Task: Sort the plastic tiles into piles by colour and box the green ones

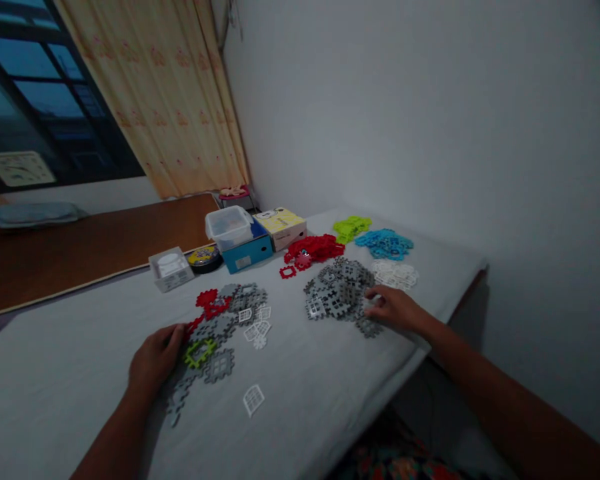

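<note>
My left hand (155,360) rests at the left edge of a spread of interlocking plastic building pieces. Its thumb and fingers close on a thin red toothed piece (195,325); the other fingertips are hidden. Around it lie grey toothed pieces (220,365), a lime-green frame piece (199,353) and small white window pieces (257,330). My right hand (395,308) reaches to the right side of a grey heap of such pieces (337,290). Its thumb and fingers are apart, with nothing visible between them.
Behind the grey heap lie piles of red pieces (320,248), lime-green pieces (353,228), blue pieces (386,244) and white pieces (395,274). A clear tub (229,225), blue box (247,255), yellow box (283,227), round black tin (205,260) and clear box (170,270) stand further back.
</note>
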Demonstrator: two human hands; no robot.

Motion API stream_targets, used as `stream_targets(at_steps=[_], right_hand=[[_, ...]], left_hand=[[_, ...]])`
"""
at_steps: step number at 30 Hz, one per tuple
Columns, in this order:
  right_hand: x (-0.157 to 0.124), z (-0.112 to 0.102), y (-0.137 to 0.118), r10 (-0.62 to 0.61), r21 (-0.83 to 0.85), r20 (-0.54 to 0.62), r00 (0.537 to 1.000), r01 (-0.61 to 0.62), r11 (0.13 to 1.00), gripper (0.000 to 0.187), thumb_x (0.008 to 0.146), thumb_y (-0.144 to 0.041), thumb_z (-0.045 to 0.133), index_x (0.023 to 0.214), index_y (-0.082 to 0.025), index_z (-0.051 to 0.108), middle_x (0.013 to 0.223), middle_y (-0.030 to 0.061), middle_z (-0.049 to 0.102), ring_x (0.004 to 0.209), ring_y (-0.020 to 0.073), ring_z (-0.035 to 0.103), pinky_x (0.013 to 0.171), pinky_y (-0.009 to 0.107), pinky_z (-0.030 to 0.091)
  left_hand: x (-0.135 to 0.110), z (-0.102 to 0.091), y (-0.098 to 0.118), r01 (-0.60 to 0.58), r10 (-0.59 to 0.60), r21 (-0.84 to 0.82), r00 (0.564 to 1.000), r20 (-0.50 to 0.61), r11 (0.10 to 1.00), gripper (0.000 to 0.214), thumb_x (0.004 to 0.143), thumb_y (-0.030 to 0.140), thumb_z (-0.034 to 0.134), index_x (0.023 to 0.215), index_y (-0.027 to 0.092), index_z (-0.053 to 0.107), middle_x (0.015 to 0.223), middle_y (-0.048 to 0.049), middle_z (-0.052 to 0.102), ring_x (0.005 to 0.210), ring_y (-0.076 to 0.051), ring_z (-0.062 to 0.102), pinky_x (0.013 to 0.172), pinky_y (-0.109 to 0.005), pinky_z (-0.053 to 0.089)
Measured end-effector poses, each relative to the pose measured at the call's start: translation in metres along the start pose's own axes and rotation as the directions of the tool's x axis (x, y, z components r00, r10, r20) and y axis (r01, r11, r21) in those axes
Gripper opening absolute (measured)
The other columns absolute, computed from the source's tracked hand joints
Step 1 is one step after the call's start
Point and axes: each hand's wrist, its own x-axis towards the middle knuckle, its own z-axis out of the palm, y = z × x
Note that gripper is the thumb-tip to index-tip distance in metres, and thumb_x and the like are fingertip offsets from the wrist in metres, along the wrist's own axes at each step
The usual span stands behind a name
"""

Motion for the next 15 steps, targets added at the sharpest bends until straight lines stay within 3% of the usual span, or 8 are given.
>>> stream_targets(at_steps=[2, 4, 6, 8, 11, 15], right_hand=[[0.021, -0.008, 0.014, -0.038, -0.067, -0.187, 0.982, 0.026, 0.997, 0.027, 0.083, -0.040, 0.054, 0.097, -0.020, 0.066, 0.093, 0.0072, 0.069, 0.082, 0.0203, 0.063, 0.077, 0.032, 0.048], [0.044, -0.019, 0.035, -0.099, -0.188, -0.278, 0.955, 0.047, 0.981, 0.030, 0.088, -0.035, 0.047, 0.103, -0.017, 0.066, 0.105, 0.0113, 0.068, 0.098, 0.0239, 0.061, 0.088, 0.038, 0.045], [0.064, -0.026, 0.056, -0.157, -0.289, -0.244, 0.957, 0.082, 0.954, 0.034, 0.090, -0.029, 0.042, 0.113, -0.016, 0.064, 0.121, 0.0135, 0.063, 0.114, 0.0250, 0.055, 0.098, 0.041, 0.040], [0.078, -0.028, 0.071, -0.180, -0.337, -0.138, 0.974, 0.124, 0.933, 0.035, 0.091, -0.027, 0.040, 0.116, -0.017, 0.064, 0.129, 0.0127, 0.059, 0.121, 0.0235, 0.051, 0.103, 0.042, 0.037], [0.085, -0.026, 0.081, -0.167, -0.363, -0.032, 0.985, 0.144, 0.921, 0.034, 0.092, -0.033, 0.044, 0.113, -0.020, 0.066, 0.126, 0.0118, 0.061, 0.119, 0.0225, 0.053, 0.101, 0.040, 0.039], [0.075, -0.028, 0.087, -0.185, -0.355, 0.002, 0.983, 0.174, 0.919, 0.036, 0.089, -0.042, 0.049, 0.114, -0.022, 0.066, 0.118, 0.0103, 0.065, 0.113, 0.0224, 0.055, 0.094, 0.039, 0.043]], left_hand=[[0.000, 0.000, -0.001, -0.003, 0.003, 0.000, 1.000, 0.000, 1.000, 0.052, 0.086, 0.052, 0.036, 0.107, 0.021, 0.072, 0.107, -0.0089, 0.073, 0.097, -0.030, 0.066, 0.072, -0.034, 0.052], [0.001, 0.000, -0.001, -0.005, 0.005, 0.003, 1.000, -0.009, 1.000, 0.052, 0.085, 0.052, 0.037, 0.106, 0.022, 0.072, 0.106, -0.0084, 0.073, 0.096, -0.031, 0.067, 0.072, -0.034, 0.052], [0.001, 0.000, -0.002, -0.002, 0.002, 0.004, 1.000, -0.019, 1.000, 0.051, 0.084, 0.053, 0.038, 0.103, 0.023, 0.073, 0.104, -0.0081, 0.074, 0.093, -0.031, 0.068, 0.070, -0.035, 0.053], [0.001, 0.000, -0.002, -0.004, 0.004, -0.007, 1.000, -0.027, 1.000, 0.050, 0.083, 0.055, 0.038, 0.100, 0.024, 0.073, 0.101, -0.0076, 0.074, 0.091, -0.031, 0.068, 0.069, -0.036, 0.053], [0.001, 0.000, -0.002, -0.014, 0.013, -0.030, 0.999, -0.030, 0.999, 0.048, 0.081, 0.056, 0.040, 0.096, 0.025, 0.074, 0.099, -0.0066, 0.075, 0.090, -0.030, 0.068, 0.070, -0.034, 0.053], [0.002, -0.001, -0.002, 0.018, -0.020, -0.048, 0.999, -0.044, 0.999, 0.046, 0.078, 0.055, 0.042, 0.093, 0.025, 0.074, 0.099, -0.0070, 0.075, 0.092, -0.031, 0.068, 0.074, -0.037, 0.054]])
